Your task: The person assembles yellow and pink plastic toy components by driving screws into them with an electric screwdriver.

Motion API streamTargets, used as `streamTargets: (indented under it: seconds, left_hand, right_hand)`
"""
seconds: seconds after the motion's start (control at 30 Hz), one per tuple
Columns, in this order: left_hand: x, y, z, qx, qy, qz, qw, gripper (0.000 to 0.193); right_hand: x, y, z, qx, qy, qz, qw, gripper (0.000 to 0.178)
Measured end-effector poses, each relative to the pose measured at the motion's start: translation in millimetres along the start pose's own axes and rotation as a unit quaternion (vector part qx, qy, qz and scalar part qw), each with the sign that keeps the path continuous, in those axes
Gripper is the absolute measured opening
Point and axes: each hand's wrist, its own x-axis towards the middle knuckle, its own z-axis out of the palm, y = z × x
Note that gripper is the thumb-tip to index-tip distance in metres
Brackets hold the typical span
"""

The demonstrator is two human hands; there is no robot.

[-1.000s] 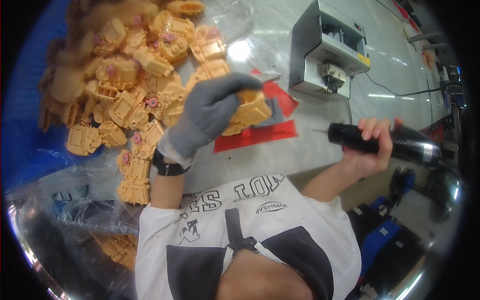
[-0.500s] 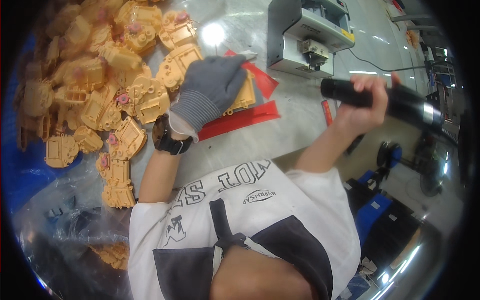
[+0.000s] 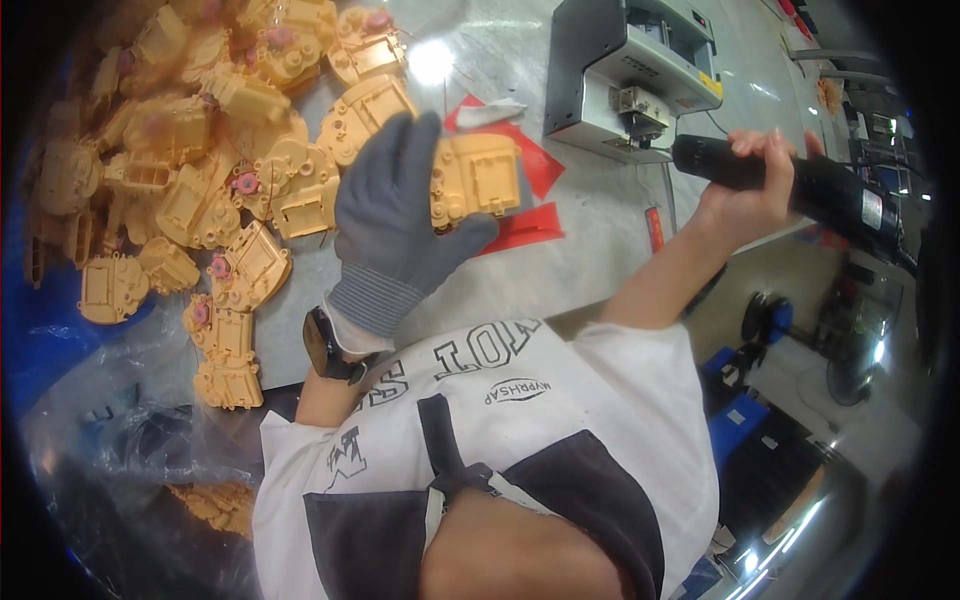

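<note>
My left hand (image 3: 395, 215), in a grey knit glove, lies open at the left end of a yellow-orange plastic housing (image 3: 478, 180). Its fingers point away from me along that end, while the thumb reaches under the near edge. Red sheet or tape (image 3: 525, 228) shows beneath and around the housing on the table. My bare right hand (image 3: 755, 185) is wrapped round a black cylindrical electric screwdriver (image 3: 835, 195), raised to the right with its nose toward the left. Any bit at the nose is not clearly visible.
A pile of similar housings (image 3: 205, 190), some with pink round parts, covers the left side. A grey boxy machine (image 3: 625, 80) stands at the back right. Near it lies a small red-handled tool (image 3: 655, 229). Clear plastic sheeting (image 3: 130, 440) hangs at the lower left.
My left hand has shifted left and nearer, uncovering more of the housing, with the thumb now spread from the fingers. My right hand has moved slightly right with the electric screwdriver.
</note>
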Motion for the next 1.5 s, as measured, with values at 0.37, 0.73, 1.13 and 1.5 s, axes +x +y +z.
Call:
streamTargets:
  seconds: [0.37, 0.73, 1.13, 1.5]
  left_hand:
    - [-4.5, -5.6, 4.3, -0.001, -0.127, -0.034, 0.991, 0.091]
    - [-10.1, -13.4, 24.5, -0.162, 0.016, -0.053, 0.985, 0.047]
    - [-11.1, -22.3, 24.5, -0.272, 0.061, -0.050, 0.959, 0.039]
    - [-15.0, -17.3, 16.7, -0.322, 0.039, -0.134, 0.936, 0.036]
  right_hand:
    - [2.5, 10.0, 6.1, -0.005, -0.021, 0.015, 1.000, 0.041]
    - [-14.0, 19.7, 15.1, -0.038, -0.107, 0.091, 0.989, 0.036]
    - [-92.9, -22.1, 57.8, 0.033, -0.279, 0.148, 0.948, 0.050]
    - [-106.5, -8.5, 65.9, 0.040, -0.259, 0.132, 0.956, 0.046]
